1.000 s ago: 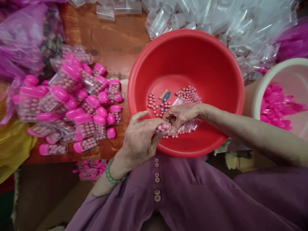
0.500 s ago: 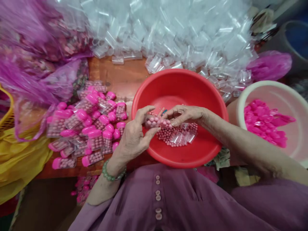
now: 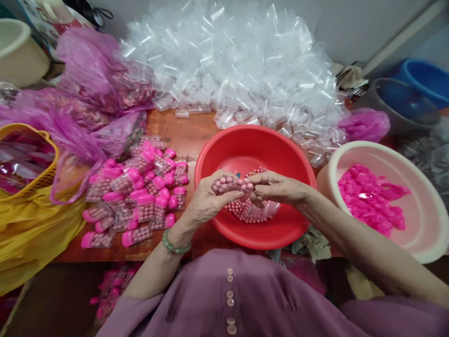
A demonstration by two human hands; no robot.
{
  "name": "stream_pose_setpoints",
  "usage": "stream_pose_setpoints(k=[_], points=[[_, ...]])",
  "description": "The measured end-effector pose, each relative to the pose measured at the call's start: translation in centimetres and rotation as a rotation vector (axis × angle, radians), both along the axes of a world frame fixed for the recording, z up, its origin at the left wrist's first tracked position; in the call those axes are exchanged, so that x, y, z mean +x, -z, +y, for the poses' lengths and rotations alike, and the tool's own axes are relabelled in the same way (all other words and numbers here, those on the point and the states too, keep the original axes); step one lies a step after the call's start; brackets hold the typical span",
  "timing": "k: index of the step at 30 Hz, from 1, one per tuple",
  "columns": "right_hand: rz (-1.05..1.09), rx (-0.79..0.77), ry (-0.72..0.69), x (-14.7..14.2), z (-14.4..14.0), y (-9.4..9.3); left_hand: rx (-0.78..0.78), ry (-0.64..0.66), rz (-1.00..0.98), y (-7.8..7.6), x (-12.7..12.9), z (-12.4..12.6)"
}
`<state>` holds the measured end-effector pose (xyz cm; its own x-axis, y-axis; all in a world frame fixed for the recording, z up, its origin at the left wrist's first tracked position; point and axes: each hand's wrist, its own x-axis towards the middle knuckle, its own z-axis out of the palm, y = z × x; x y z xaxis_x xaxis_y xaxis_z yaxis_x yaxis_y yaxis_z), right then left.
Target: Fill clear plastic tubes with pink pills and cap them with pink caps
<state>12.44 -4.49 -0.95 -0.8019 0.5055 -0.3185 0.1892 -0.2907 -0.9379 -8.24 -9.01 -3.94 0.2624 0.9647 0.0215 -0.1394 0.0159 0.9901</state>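
My left hand [image 3: 206, 195] is wrapped round a small clear plastic bottle [image 3: 226, 185] packed with pink beads, tilted on its side with its mouth to the right. At that mouth my right hand [image 3: 275, 186] has its fingers closed against some pink beads [image 3: 247, 184]. Both hands are over a red basin [image 3: 259, 238]. Inside the basin lie loose pink beads [image 3: 236, 210] and several empty clear bottles [image 3: 270, 209]. My fingers partly hide the bottle's ends.
Left of the basin, filled bottles [image 3: 143, 210] with bright pink caps lie in a pile. A heap of empty clear bottles [image 3: 238, 70] spreads along the back. On the right, a white tub [image 3: 426, 210] holds pink caps [image 3: 373, 199]. A yellow basket [image 3: 52, 164] stands far left.
The camera view has shifted, showing more of the background. My left hand stays round the bottle; my right fingers have drawn slightly right, from over its end to its mouth.
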Motion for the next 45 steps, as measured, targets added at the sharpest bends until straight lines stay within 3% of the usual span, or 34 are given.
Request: stream_pose_setpoints(k=[2,6,11,14,20,25,33,41,45], points=[[-0.079,0.111,0.041,-0.3,-1.1,-0.6,0.058,-0.045,0.028,-0.1,0.1,-0.2],[-0.163,0.393,0.257,-1.4,-3.3,-1.0,0.110,-0.082,0.028,-0.3,0.6,-0.8],[-0.216,0.760,0.395,-1.9,-4.0,0.0,0.052,0.008,-0.088,-0.1,1.0,-0.8],[-0.304,0.902,0.471,-1.6,-3.8,0.4,0.022,0.032,-0.083,0.2,1.1,-0.4],[-0.343,0.890,0.539,-1.4,-3.8,0.7,-0.064,-0.013,-0.135,0.8,1.5,0.1],[-0.368,1.009,0.503,-1.3,-3.3,0.6,-0.023,0.023,-0.146,0.6,1.4,0.3],[-0.299,0.932,0.527,-1.5,-3.1,1.1,0.035,0.021,-0.171,0.4,1.4,0.1],[-0.238,1.016,0.517,-1.6,-3.1,0.4,0.064,0.060,-0.174,0.0,1.1,0.3],[-0.305,1.040,0.565,-1.5,-3.8,0.0,0.031,0.005,-0.127,-0.2,1.3,0.3]])
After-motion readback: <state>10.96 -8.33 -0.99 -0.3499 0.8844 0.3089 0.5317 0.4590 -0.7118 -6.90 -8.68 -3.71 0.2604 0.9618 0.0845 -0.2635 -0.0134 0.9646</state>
